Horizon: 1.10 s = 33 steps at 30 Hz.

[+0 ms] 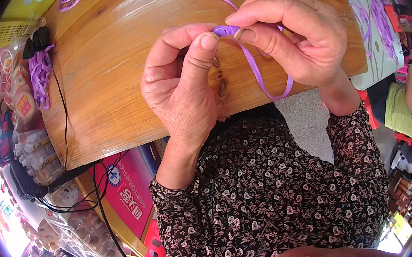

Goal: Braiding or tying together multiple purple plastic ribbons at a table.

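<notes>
A small purple plastic buckle (pixel 225 30) is held up over the wooden table (pixel 112 83), between the fingertips of both hands. The thumb and forefinger of my left hand (pixel 181 81) pinch its left end. At its right end, my right hand (pixel 300 30) grips with thumb and forefinger. A narrow purple strap (pixel 257 69) hangs in a loop below the fingers, past the table's near edge. Whether the buckle's two halves are fully clipped together is too small to tell.
More purple straps lie at the far edge, and a bundle of purple straps (pixel 40 77) hangs at the table's left side. Black cables (pixel 101 203) run down at the left. On the right, a white table (pixel 371 18) carries purple straps; a person in yellow-green (pixel 410 109) is beyond.
</notes>
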{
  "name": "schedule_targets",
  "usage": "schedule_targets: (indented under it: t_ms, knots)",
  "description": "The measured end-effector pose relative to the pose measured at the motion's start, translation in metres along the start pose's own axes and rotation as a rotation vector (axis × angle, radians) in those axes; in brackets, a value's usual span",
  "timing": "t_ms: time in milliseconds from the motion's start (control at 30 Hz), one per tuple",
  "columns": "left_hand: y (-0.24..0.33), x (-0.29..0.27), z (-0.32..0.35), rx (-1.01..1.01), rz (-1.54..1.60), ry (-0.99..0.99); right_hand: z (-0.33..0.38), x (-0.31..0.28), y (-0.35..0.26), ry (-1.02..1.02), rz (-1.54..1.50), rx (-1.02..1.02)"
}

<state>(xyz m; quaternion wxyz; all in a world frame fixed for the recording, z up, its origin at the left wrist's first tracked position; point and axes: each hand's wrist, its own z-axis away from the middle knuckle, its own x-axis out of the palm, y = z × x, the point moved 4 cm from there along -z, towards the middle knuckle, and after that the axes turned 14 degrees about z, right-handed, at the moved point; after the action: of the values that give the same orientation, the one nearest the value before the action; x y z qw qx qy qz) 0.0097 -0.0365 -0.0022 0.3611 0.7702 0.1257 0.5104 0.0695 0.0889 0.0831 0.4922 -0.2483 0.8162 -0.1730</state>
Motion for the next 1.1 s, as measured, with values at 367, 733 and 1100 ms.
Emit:
schedule_targets:
  t_ms: [367,733,1100]
  knots:
    - [0.002,0.003,0.004,0.07,-0.058,-0.083,0.006,-0.004,0.004,-0.041,-0.061,0.093]
    - [0.004,0.011,0.001,0.25,-0.266,-0.158,0.01,-0.006,0.011,-0.077,-0.124,0.194]
    - [-0.008,0.006,0.002,0.085,0.051,-0.031,0.009,-0.005,0.012,-0.047,-0.136,0.211]
